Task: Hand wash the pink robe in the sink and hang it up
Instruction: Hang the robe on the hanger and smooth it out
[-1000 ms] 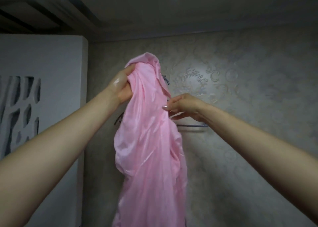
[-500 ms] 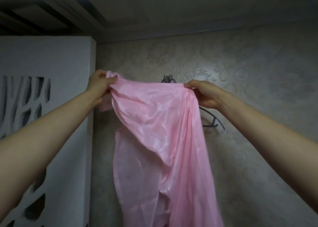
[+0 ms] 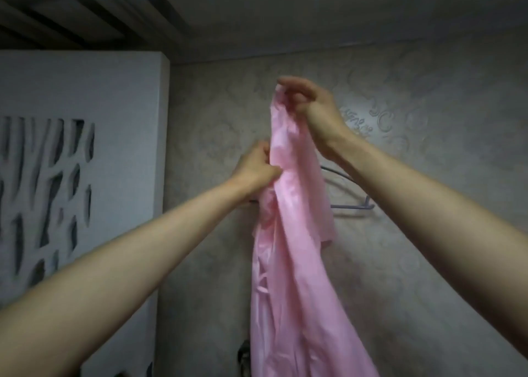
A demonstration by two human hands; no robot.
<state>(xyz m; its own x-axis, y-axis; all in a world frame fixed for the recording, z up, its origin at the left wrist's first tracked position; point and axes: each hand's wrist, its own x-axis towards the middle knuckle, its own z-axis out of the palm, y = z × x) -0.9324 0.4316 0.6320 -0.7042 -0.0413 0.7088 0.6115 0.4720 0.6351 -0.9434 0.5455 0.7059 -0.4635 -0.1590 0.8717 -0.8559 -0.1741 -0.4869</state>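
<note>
Seen from head height, a person's right hand (image 3: 308,102) curls its fingers round the top of the pink robe (image 3: 297,234) against the wall. Below and to its left, the left hand (image 3: 254,168) grips a bunch of the fabric. Just beyond the right wrist, one arm of the hanger (image 3: 353,206) is bare. Washing looks finished, but the robe has yet to be hung.

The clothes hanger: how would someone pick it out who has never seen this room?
Find the patterned beige wall right of the white cut-out panel. Against it the left hand and right hand hold up the pink robe. The clothes hanger is the thin grey curved frame poking out behind the robe's right edge, below the right hand: the only hard, wiry thing there.
</note>
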